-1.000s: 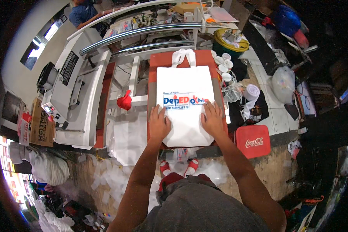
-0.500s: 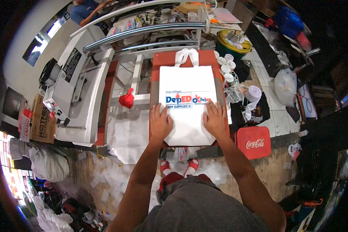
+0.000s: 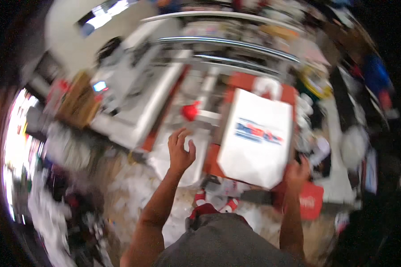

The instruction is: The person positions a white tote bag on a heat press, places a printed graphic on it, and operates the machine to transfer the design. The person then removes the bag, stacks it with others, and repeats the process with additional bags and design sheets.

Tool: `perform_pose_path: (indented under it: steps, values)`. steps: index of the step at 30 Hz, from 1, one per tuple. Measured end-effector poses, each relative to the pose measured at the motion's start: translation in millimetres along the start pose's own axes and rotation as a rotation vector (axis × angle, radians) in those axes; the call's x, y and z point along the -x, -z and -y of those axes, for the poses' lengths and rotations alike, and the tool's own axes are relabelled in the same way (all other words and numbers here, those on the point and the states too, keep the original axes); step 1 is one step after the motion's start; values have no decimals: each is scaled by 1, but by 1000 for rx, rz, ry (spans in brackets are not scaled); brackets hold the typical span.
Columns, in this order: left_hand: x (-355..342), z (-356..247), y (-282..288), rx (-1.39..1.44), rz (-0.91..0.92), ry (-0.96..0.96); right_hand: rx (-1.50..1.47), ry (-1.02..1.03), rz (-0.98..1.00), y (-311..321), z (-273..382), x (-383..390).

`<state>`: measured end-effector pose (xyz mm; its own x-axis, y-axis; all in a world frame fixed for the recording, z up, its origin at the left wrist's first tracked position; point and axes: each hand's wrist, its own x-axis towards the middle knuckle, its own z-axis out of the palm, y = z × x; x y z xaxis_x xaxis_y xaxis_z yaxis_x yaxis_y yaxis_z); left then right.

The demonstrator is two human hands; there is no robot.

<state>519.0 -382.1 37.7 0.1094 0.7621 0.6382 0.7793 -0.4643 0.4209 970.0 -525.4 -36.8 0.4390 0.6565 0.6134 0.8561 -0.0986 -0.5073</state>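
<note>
The picture is motion-blurred. A white tote bag point(image 3: 254, 120) with blue and red printing and looped handles lies on the red-topped press board point(image 3: 243, 80). My left hand point(image 3: 180, 149) is raised off the bag, fingers apart and empty, above white material point(image 3: 173, 171) left of the board, near a red cloth point(image 3: 190, 112). My right hand point(image 3: 298, 171) is at the board's right edge beside the bag; its fingers are smeared, so any grip is unclear.
A white press machine point(image 3: 133, 84) with steel rails point(image 3: 227, 43) stands left and back. Cardboard boxes point(image 3: 78, 100) are at left. White rolls point(image 3: 303, 107), a yellow-green bin point(image 3: 316, 80) and a red tin point(image 3: 310, 200) are at right. Scraps litter the floor point(image 3: 129, 187).
Both hands have left the bag's printed front, the left moving leftward, the right toward the edge. The view has swung, so the scene sits further right and lower, and is blurred.
</note>
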Motion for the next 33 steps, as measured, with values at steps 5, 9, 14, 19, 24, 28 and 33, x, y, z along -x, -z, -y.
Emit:
perform_pose_path:
  steps: [5, 9, 14, 19, 24, 28, 33]
  values:
    - [-69, 143, 140, -551, -218, 200, 184, -129, 85, 46, -54, 54]
    - [-114, 223, 190, -706, 189, 495, 250, -85, 136, 59, -80, 72]
    - [-120, 234, 178, -808, 203, 410, 274, -92, 111, 54, -82, 70]
    - [-115, 196, 182, -798, 263, 333, 212, -93, 87, 47, -38, 58]
    - [-96, 136, 190, -526, 239, 132, -139, 15, 116, 3, 105, 22]
    - [-44, 79, 207, -106, -108, 11, -551, 276, 299, -15, 285, -8]
    - [60, 54, 260, 92, -189, 228, -687, 669, 408, 0, 484, -5]
